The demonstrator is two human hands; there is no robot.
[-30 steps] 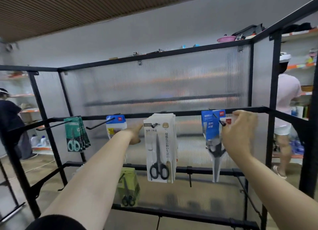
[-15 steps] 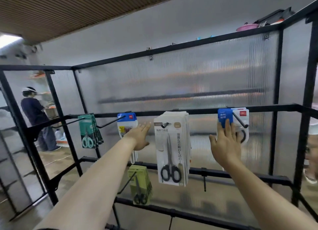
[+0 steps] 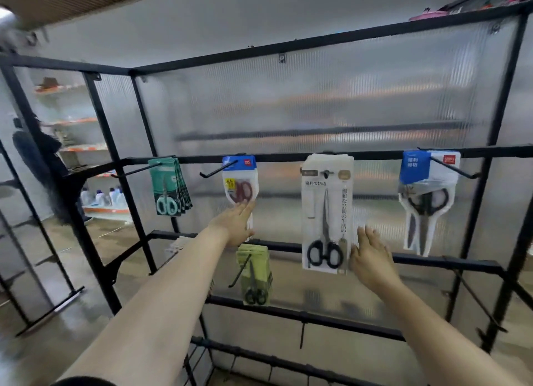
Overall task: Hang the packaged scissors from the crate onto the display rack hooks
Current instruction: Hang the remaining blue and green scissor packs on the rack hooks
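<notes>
Black metal rack [image 3: 288,157] backed by ribbed translucent panels [image 3: 317,97], seen from the wearer's head. Five hooks [image 3: 215,170] carry packaged scissors: four on the upper rail and one on the rail below. From the left, the upper rail holds a teal stack [image 3: 170,189] of several packs, one red-handled pack [image 3: 239,183] with a blue header, a thick white stack [image 3: 327,212], and one large blue-headed pack [image 3: 427,198]. A green stack [image 3: 255,273] hangs lower down. The stacks overlap too closely for an exact count.

Two bare hands reach in. The left hand [image 3: 235,224] has straight fingers lying flat against the bottom of the red-handled pack, grasping nothing. The right hand [image 3: 370,258] is spread and relaxed just beside the lower right edge of the white stack; whether it touches is unclear. No crate is in view.

The packs look light and flat, made of stiff card with slick plastic fronts, and would likely swing freely on a hook. The best hold is probably a pinch at the card header near the hang hole.
</notes>
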